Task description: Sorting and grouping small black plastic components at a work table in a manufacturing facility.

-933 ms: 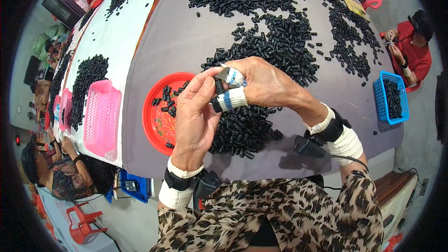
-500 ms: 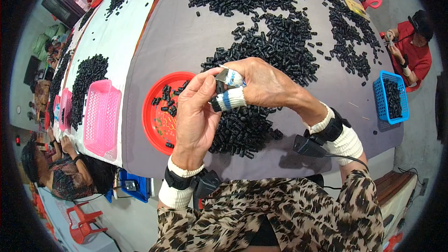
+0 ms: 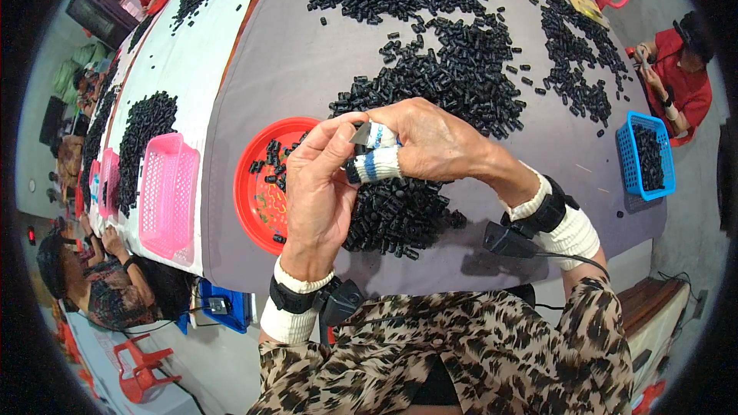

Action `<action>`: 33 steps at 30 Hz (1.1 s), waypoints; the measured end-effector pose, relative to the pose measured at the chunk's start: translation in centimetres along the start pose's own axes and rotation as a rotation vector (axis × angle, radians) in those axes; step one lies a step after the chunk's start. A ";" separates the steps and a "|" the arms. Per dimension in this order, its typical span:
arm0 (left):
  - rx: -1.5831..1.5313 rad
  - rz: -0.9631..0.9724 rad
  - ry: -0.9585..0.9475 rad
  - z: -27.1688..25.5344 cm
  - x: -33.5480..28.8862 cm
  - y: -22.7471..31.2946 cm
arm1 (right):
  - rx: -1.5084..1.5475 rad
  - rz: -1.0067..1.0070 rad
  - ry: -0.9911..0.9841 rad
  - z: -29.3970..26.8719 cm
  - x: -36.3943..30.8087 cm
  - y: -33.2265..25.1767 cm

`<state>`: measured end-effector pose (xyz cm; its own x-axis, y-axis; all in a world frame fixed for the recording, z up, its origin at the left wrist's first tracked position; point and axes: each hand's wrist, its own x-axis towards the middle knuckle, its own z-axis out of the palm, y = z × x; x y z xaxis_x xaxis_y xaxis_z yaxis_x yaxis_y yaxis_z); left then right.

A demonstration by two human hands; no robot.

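Note:
My left hand pinches a small black cylindrical part between thumb and fingers; most of it is hidden. Close against it, my right hand grips a small knife with a short grey blade and a white wrapped handle. A white knit finger sleeve with a blue stripe covers a finger of my right hand. Both hands meet above the table, over a large heap of the same black parts. Left of my left hand lies a round red tray with several parts and coloured scraps in it.
The grey-covered table carries more black heaps at the back. A blue basket of parts stands at the right, near a person in red. A pink basket sits on the white-covered table at the left, near another person.
Both hands have shifted very slightly to the left, still held together. The grips on the knife and the black part look the same.

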<state>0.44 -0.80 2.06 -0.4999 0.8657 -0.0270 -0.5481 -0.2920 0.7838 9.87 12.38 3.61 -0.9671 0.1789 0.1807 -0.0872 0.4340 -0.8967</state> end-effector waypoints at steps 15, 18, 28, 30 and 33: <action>-0.319 -0.084 -0.147 -0.1 0.2 -0.2 | 0.025 0.035 0.015 -0.6 -0.3 -0.7; -0.317 -0.090 -0.146 -0.3 0.2 -0.4 | 0.016 0.029 0.009 -0.6 -0.3 -0.6; -0.302 -0.087 -0.127 -0.8 0.3 -0.7 | -0.001 -0.031 0.033 0.0 0.0 0.6; -0.303 -0.086 -0.123 -0.5 0.4 -0.8 | -0.016 -0.037 0.063 -0.1 -0.2 0.3; -0.317 -0.071 -0.094 -0.7 0.3 -0.7 | 0.013 0.015 0.098 0.1 -0.2 -0.3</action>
<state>0.18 -0.62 1.05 -0.3969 0.9178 -0.0055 -0.7681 -0.3289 0.5494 10.09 12.13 3.75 -0.9405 0.2707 0.2056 -0.0771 0.4192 -0.9046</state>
